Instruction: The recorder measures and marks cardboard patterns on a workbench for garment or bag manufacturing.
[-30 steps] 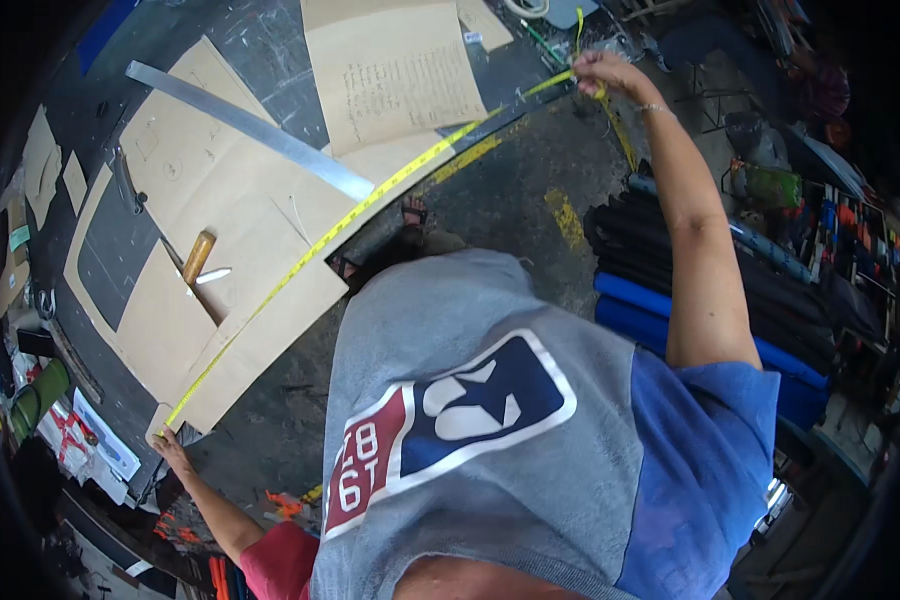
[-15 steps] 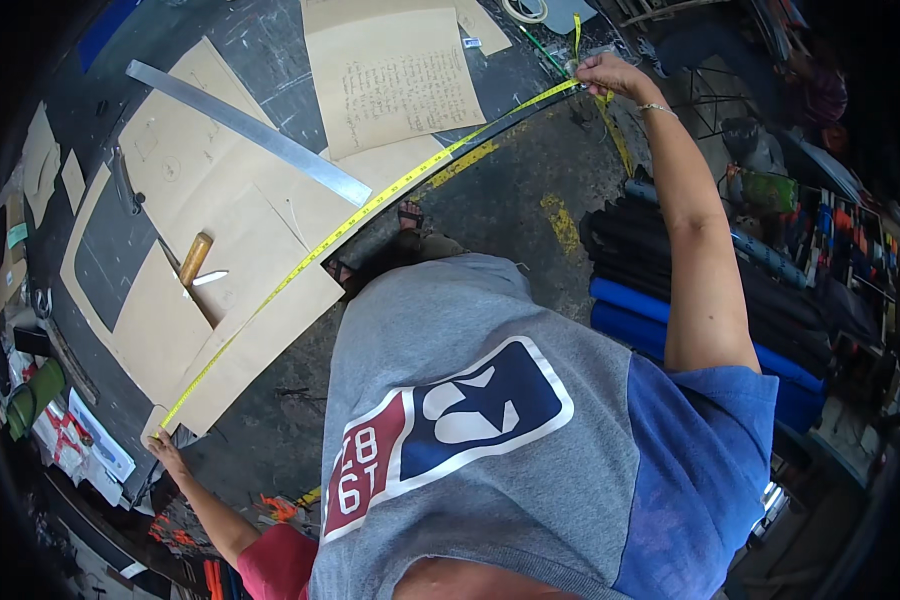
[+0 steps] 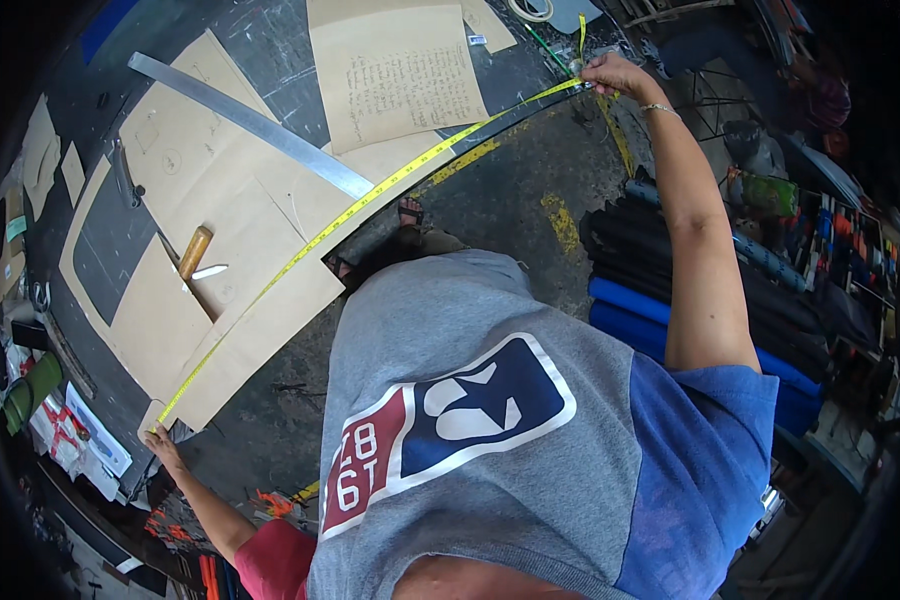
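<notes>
- The step in hand looks like measuring: a long yellow soft measuring tape (image 3: 370, 200) is pulled tight across the brown cardboard sheets (image 3: 240, 260) that lie on the dark table (image 3: 270, 40).
- The right hand (image 3: 615, 75) is up at the far end, with its fingers (image 3: 592, 72) pinched together on the tape.
- The left hand (image 3: 162, 440) is down at the near corner of the cardboard, pressing the other end of the tape. I think its fingers are closed on the tape, but they are small here.
- The tape runs slanted from hand to hand, crossing just beside the long flat grey metal ruler (image 3: 250, 125) and near the knife with a wooden handle (image 3: 196, 255).
- A brown paper sheet with writing (image 3: 400, 75) lies above the tape.
- The next move, I think, calls for keeping the tape straight and tight while the mark at the end is read.
- Compared with one second ago, both hands have stayed in almost the same spots and the tape is just as tight. The grey shirt (image 3: 490, 440) has slid a bit lower in the picture, so more floor and a sandal show.
</notes>
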Motion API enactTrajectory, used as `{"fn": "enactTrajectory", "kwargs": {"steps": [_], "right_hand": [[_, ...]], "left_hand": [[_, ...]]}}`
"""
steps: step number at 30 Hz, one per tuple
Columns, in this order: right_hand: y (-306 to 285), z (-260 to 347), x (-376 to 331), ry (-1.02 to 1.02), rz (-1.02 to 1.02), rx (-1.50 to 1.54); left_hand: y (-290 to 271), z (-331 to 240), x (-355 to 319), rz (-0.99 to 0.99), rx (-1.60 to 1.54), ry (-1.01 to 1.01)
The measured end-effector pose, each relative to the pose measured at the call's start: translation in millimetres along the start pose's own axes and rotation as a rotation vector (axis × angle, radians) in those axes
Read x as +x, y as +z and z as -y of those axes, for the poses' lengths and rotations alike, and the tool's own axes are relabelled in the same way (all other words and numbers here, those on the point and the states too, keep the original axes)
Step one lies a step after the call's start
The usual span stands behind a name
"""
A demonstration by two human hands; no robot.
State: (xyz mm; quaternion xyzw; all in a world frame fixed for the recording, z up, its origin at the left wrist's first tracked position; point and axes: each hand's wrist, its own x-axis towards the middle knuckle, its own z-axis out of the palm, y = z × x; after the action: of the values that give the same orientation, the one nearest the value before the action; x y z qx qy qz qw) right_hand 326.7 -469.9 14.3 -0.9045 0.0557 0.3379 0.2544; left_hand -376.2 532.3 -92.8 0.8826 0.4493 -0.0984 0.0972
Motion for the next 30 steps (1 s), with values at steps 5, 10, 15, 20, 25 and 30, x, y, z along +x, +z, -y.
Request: {"fn": "enactTrajectory", "kwargs": {"steps": [5,10,15,20,25,30], "right_hand": [[-0.2,-3.7,7.7,-0.006,-0.006,-0.007],[-2.2,-4.8,7.7,0.033,-0.012,-0.163],[-7.1,5.8,12.6,0.091,0.116,-0.173],[-11.3,3.7,12.7,0.166,0.207,-0.175],[5.2,7.7,25.2,0.034,0.104,-0.260],[12.8,15.9,28.3,-0.032,0.069,-0.227]], "left_hand": [[-6.5,-0.4,0.7,0.051,0.032,0.023],[-4.0,-6.0,-0.5,0.040,-0.053,-0.007],[-9.8,3.2,-3.0,0.062,-0.008,-0.027],[-8.4,-6.9,5.0,0.097,0.003,-0.022],[-8.3,-2.8,3.1,0.091,0.017,-0.027],[-8.1,9.7,-5.0,0.066,0.002,-0.029]]}}
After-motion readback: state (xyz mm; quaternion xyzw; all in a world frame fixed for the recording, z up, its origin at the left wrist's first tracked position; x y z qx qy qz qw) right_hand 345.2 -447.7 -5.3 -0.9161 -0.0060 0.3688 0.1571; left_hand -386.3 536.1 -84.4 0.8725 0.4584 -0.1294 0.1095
